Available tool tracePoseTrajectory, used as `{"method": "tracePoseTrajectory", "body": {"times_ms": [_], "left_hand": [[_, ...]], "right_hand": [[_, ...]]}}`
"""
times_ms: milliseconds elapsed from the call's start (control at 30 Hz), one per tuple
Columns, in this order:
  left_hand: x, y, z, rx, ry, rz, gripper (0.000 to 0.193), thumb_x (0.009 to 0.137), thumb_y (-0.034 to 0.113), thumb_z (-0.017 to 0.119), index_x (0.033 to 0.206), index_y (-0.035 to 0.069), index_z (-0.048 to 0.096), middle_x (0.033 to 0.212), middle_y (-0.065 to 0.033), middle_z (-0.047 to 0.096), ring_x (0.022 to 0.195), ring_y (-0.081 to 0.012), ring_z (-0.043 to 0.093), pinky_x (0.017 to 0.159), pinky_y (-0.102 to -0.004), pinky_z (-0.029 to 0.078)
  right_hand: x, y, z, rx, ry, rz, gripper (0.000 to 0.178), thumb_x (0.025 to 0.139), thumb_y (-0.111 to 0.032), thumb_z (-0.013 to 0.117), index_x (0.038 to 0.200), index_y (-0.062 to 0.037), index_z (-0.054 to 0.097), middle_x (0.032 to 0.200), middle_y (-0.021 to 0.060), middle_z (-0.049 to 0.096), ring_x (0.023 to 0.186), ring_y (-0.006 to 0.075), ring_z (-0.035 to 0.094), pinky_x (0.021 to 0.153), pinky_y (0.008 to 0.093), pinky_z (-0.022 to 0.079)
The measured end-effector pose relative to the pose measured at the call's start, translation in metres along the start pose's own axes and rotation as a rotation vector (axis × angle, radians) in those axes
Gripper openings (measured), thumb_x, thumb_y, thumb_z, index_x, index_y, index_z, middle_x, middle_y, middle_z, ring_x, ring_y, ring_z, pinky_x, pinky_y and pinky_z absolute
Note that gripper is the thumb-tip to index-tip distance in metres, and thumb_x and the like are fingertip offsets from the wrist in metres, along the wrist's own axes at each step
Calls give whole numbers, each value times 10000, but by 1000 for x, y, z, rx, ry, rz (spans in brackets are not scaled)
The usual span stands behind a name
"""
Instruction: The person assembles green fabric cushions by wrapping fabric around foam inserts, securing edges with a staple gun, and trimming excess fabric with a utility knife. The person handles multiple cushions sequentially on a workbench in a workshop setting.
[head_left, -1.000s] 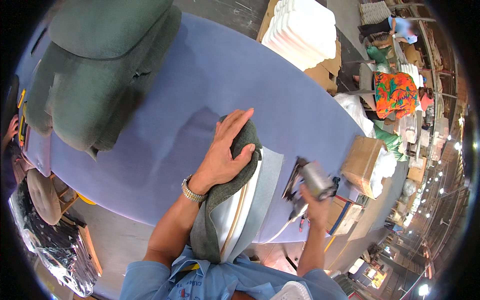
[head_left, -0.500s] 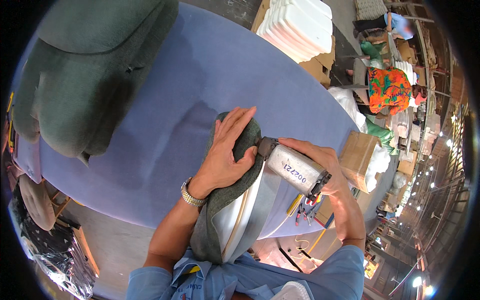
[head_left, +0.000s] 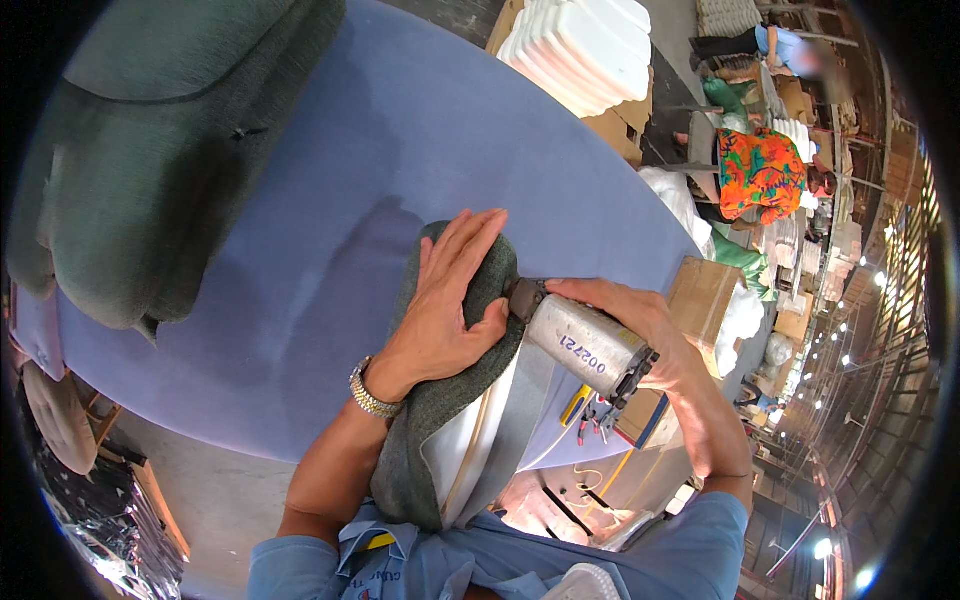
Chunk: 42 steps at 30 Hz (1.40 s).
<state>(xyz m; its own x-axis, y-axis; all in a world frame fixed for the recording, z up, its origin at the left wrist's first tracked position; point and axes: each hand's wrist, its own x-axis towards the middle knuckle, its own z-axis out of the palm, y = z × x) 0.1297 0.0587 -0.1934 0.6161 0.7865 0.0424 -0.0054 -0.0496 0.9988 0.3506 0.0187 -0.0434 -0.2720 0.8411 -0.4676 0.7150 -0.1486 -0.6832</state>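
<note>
A padded panel [head_left: 400,490] wrapped in dark grey-green fabric leans against my body and reaches over the table edge. Its white inner side [head_left: 470,415] shows, with a tan strip along it. My left hand [head_left: 440,310] lies flat along the fabric, fingers stretched out, the thumb pressing by the panel's edge. In my right hand [head_left: 645,325] is a silver staple gun [head_left: 580,340] with a dark nose. That nose touches the fabric edge right beside my left thumb. My right fingers are mostly hidden behind the tool.
A blue cloth-covered table [head_left: 500,150] lies before me. Large dark green upholstered pieces [head_left: 150,190] stand at its far left. Pliers and other hand tools [head_left: 595,420] rest near its right edge. Stacked white panels [head_left: 580,55], a cardboard box [head_left: 700,300] and two people [head_left: 760,175] are beyond.
The view has shifted slightly, so the background sits a little further left. Both hands, the staple gun and the panel keep nearly the same places relative to each other.
</note>
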Motion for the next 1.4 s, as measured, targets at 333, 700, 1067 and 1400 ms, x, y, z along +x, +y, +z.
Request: {"method": "tracePoseTrajectory", "body": {"times_ms": [333, 700, 1067, 1400], "left_hand": [[45, -29, -25, -89, -182, 78, 497, 1104, 384, 380, 1354, 20, 609, 1341, -213, 604, 1271, -334, 539, 1111, -438, 375], [93, -34, -23, 70, -329, -209, 597, 1022, 432, 488, 790, -83, 681, 594, -242, 539, 559, -263, 568, 632, -455, 462], [97, -20, -25, 98, -366, -258, 487, 945, 346, 498, 809, -70, 710, 713, -289, 644, 665, -381, 633, 718, -471, 501], [85, -18, -14, 145, -204, -277, 538, 1018, 429, 450, 871, 0, 739, 889, -258, 660, 844, -317, 618, 840, -410, 479]], "right_hand": [[16, 12, 0, 20, 4, 18, 787, 659, -199, 880, 1392, -100, 611, 1240, 120, 696, 1094, 300, 692, 960, 369, 527], [33, -2, -8, -239, 0, -115, 955, 491, -154, 907, 1395, -162, 599, 1035, 81, 667, 937, 329, 657, 828, 413, 547], [35, 8, -3, -138, 53, -123, 912, 480, -125, 903, 1347, -130, 622, 1165, 113, 726, 994, 338, 707, 879, 390, 562], [20, 24, 13, -159, 196, -210, 697, 669, -139, 831, 1333, -155, 620, 1128, 110, 741, 968, 373, 712, 854, 415, 564]]}}
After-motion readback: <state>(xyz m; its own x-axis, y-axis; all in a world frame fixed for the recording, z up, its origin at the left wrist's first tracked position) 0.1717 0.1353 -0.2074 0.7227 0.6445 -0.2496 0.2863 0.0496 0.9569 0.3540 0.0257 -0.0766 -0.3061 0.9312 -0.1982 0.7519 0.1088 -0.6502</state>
